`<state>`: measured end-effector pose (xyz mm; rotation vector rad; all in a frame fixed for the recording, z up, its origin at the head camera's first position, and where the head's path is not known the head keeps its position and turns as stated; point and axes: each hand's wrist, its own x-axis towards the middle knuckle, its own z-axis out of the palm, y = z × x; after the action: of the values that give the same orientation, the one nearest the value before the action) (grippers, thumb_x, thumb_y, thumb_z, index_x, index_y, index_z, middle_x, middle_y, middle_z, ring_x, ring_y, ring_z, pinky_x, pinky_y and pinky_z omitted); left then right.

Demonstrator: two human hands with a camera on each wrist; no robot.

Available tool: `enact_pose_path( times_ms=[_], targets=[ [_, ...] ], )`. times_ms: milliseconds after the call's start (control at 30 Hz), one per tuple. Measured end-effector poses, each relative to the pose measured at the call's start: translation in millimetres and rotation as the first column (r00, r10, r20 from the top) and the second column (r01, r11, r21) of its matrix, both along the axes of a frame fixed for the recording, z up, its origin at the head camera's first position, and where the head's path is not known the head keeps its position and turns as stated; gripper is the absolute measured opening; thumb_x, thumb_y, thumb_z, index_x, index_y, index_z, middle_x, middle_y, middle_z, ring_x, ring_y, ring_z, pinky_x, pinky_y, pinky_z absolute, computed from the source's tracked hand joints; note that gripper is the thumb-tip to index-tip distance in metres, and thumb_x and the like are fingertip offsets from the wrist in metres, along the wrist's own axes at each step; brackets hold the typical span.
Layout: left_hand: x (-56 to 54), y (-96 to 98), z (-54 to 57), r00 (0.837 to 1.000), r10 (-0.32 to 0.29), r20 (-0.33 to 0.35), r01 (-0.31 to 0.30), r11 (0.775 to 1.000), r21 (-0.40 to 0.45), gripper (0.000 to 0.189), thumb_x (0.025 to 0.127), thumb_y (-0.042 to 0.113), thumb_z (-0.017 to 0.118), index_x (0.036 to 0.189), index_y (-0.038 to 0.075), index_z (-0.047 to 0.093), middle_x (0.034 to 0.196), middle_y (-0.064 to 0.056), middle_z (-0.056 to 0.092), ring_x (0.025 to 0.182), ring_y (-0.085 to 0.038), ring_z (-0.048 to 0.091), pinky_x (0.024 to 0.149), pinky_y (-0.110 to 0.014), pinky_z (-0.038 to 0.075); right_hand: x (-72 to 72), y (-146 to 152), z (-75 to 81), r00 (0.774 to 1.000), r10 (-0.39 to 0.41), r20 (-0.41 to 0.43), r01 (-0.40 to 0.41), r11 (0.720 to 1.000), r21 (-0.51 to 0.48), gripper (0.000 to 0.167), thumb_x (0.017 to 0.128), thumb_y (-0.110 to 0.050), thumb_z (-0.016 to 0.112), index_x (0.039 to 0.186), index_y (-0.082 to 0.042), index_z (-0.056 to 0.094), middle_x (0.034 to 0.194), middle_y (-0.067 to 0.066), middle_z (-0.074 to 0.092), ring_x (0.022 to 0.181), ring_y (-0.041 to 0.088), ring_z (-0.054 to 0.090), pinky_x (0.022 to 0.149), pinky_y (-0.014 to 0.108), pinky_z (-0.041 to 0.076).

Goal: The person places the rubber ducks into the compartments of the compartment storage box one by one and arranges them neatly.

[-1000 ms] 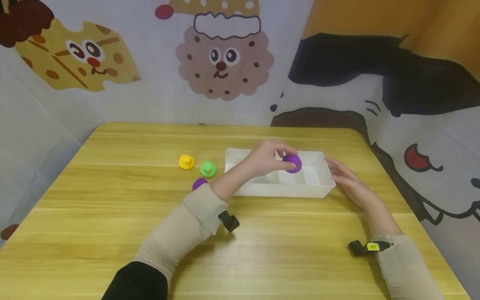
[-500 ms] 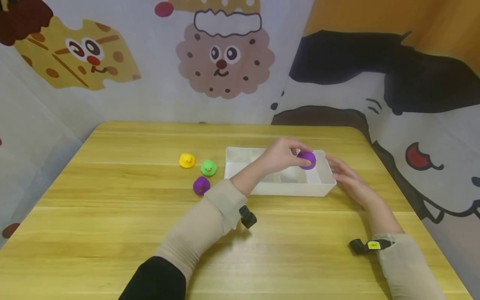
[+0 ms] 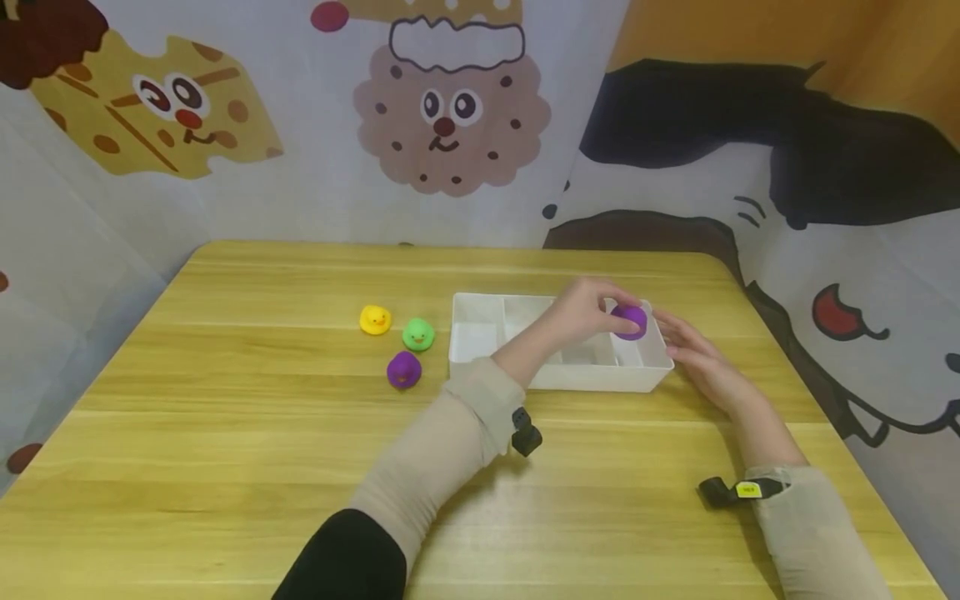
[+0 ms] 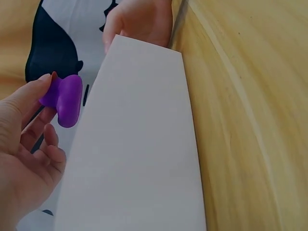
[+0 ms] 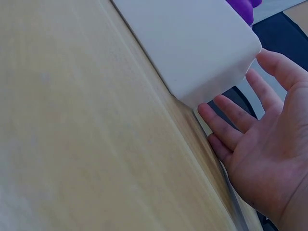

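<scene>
My left hand [image 3: 583,312] pinches a purple rubber duck [image 3: 632,323] between thumb and fingers, above the right end compartment of a white divided box [image 3: 585,379]. In the left wrist view, the duck [image 4: 70,102] is upside down or tilted, held just over the box rim. My right hand [image 3: 703,367] is at the box's right end, its fingers straight and loosely spread. The right wrist view has its fingertips [image 5: 208,113] right at the end wall. To the left of the box sit a yellow duck [image 3: 375,320], a green duck [image 3: 418,334] and another purple duck [image 3: 404,370].
The box stands on a wooden table [image 3: 225,467], toward its back right. Behind the table hangs a cloth [image 3: 300,208] printed with cartoon figures. My left forearm crosses in front of the box and hides part of its inside.
My left hand has carried the purple duck rightward along the box to its right end compartment. The second purple duck has come into full view. My right hand stays in place.
</scene>
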<state>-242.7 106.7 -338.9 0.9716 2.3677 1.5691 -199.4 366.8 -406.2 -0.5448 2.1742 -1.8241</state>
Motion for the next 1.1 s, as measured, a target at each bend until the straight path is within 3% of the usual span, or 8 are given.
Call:
enact_pose_path(
  times_ms=[133,267,400,567,767,1100],
  targets=[
    [-1.5,7.4,-4.1,0.999,0.018,0.044,-0.018,1.0,-0.013,0.033,0.078,0.017,0.081,0.11,0.014,0.073,0.105,0.007,0.069,0.089,-0.007,0.058,0.072,-0.017,0.047,0.2,0.3,0.3,1.0,-0.01,0.009,0.01,1.0,0.01,0.053,0.101,-0.009,0.04,0.152,-0.015,0.024,0.143,-0.002,0.038,0.128,0.009,0.034,0.104,0.031,0.021],
    [-2.1,12.8,-7.6,0.994,0.041,0.097,-0.038,0.999,-0.028,0.034,0.078,0.018,0.081,0.11,0.017,0.073,0.108,0.009,0.068,0.105,-0.006,0.056,0.086,-0.019,0.043,0.1,0.5,-0.7,1.0,-0.001,-0.003,0.001,1.0,-0.009,0.053,0.101,-0.006,0.039,0.152,-0.013,0.025,0.141,-0.003,0.04,0.127,0.009,0.036,0.1,0.024,0.026],
    [-2.1,16.3,-11.3,0.989,0.067,0.133,-0.062,0.997,-0.037,0.034,0.077,0.019,0.082,0.109,0.018,0.073,0.107,0.01,0.068,0.11,-0.009,0.056,0.093,-0.023,0.041,0.0,0.8,-1.5,1.0,0.007,-0.014,-0.008,1.0,-0.02,0.054,0.1,-0.004,0.038,0.152,-0.013,0.025,0.14,-0.004,0.041,0.126,0.009,0.037,0.097,0.019,0.028],
    [-2.6,18.0,-15.2,0.986,0.101,0.134,-0.09,0.992,-0.091,0.034,0.076,0.022,0.082,0.109,0.02,0.073,0.108,0.011,0.068,0.114,-0.013,0.056,0.094,-0.025,0.042,0.2,0.6,-0.6,1.0,0.012,-0.011,-0.012,1.0,-0.013,0.055,0.1,-0.005,0.038,0.152,-0.014,0.024,0.141,-0.006,0.04,0.126,0.008,0.037,0.096,0.017,0.029],
    [-3.6,21.8,-19.6,0.986,0.127,0.105,-0.114,0.986,-0.122,0.034,0.076,0.023,0.082,0.108,0.021,0.073,0.104,0.013,0.069,0.109,-0.007,0.056,0.095,-0.023,0.04,0.8,-0.1,0.0,1.0,0.007,-0.014,-0.007,1.0,-0.025,0.055,0.1,-0.003,0.039,0.152,-0.013,0.024,0.14,-0.006,0.041,0.126,0.007,0.038,0.097,0.017,0.03],
    [0.3,31.9,-23.6,0.974,0.187,0.131,-0.163,0.971,-0.175,0.034,0.075,0.023,0.083,0.107,0.022,0.074,0.105,0.012,0.069,0.105,-0.005,0.058,0.088,-0.018,0.042,0.7,-0.6,-0.1,1.0,0.01,-0.006,-0.011,1.0,-0.024,0.054,0.101,-0.005,0.039,0.152,-0.014,0.024,0.144,-0.003,0.038,0.128,0.006,0.035,0.098,0.017,0.029]
  ],
)
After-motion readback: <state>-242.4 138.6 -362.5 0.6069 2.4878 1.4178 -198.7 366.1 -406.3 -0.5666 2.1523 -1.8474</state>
